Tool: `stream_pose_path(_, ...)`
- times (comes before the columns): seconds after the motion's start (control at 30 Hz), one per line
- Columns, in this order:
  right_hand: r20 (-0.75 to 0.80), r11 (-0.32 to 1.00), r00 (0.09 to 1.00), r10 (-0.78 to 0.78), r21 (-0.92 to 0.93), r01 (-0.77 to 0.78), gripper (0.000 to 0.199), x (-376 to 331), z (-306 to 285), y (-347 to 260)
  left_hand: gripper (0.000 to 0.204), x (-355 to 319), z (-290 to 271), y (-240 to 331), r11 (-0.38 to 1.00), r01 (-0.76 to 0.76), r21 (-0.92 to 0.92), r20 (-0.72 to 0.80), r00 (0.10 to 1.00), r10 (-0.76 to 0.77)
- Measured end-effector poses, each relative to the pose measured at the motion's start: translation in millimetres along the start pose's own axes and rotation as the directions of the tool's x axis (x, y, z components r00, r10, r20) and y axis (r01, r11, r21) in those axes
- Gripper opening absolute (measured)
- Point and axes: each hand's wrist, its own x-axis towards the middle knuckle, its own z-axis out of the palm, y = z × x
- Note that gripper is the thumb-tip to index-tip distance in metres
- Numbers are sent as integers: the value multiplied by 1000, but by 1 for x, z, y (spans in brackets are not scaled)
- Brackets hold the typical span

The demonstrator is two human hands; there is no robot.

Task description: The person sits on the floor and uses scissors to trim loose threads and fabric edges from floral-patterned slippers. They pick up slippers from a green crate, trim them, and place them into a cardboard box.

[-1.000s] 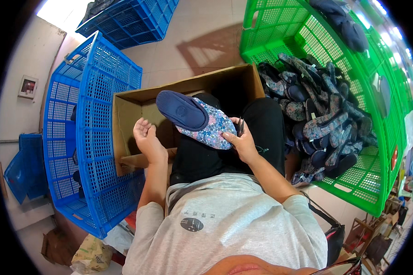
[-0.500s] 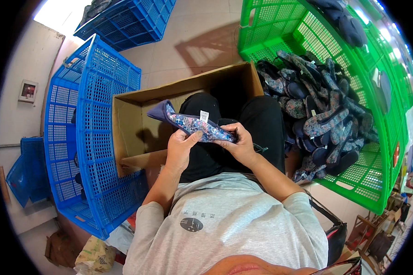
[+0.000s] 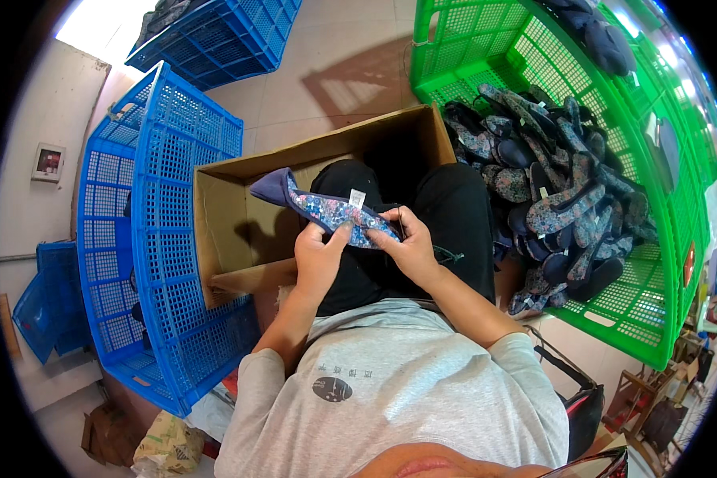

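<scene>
Both my hands hold one slipper [image 3: 327,209] above my lap. It has a blue floral side, a navy edge and a purple-blue end that points to the upper left; a small white tag [image 3: 357,198] stands up from its rim. My left hand [image 3: 320,248] grips the slipper's middle from below, its thumb pressed on the floral cloth. My right hand [image 3: 407,240] closes round the other end, thumb also on the cloth, partly hiding that end. A thin dark cord with a greenish end [image 3: 451,256] shows beside my right hand, over my leg.
An open cardboard box [image 3: 229,209] stands around my knees. On the right, a green plastic crate [image 3: 631,307] holds a heap of similar floral slippers [image 3: 562,199]. A blue crate [image 3: 185,263] stands at the left, another blue crate [image 3: 243,40] farther back. A bag [image 3: 583,414] lies by my right side.
My right hand has shifted slightly left along the slipper, and its thumb now lies farther onto the floral side. The slipper has moved a little to the left.
</scene>
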Motion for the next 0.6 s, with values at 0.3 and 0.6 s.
stream_pose_path(0.3,-12,999,1000,-28,-27,28,30,4,1,-8,13,1,-8,16,828,-256,499,50,962,267)
stream_pose_path(0.6,112,963,981,-156,-204,176,34,0,-5,-10,25,30,-26,74,576,-740,348,415,672,613)
